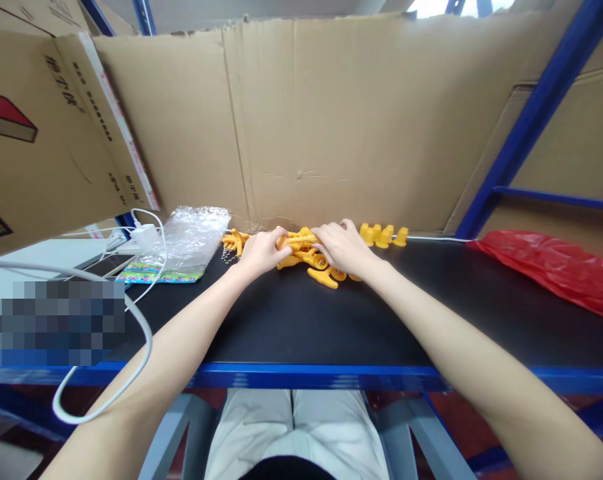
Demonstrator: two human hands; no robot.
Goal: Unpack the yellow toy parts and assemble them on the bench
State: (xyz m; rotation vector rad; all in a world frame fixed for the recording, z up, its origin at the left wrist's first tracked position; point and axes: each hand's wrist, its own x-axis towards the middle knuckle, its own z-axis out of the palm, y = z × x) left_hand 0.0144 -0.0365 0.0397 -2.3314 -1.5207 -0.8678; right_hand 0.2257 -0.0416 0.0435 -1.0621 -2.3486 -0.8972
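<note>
A: Listing head view: yellow plastic pieces lay heaped at the black shelf's back edge; left hand and right hand both closed on them.

B: Handling? Seemed light, rigid, smooth; best pinched mid-body.

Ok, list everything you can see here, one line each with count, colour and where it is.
small moulded plastic parts: a pile, count unclear, yellow-orange, far middle of the table under both hands
black table top with blue edge: one, across the middle
brown cardboard sheet: one, standing behind the table
crinkled clear plastic bag: one, left of the pile
white charger with cable: one, far left
phone: one, dark, beside the charger
red plastic bag: one, right end
blue metal rack post: one, right
left hand: gripping parts at the pile
right hand: gripping parts at the pile
</note>
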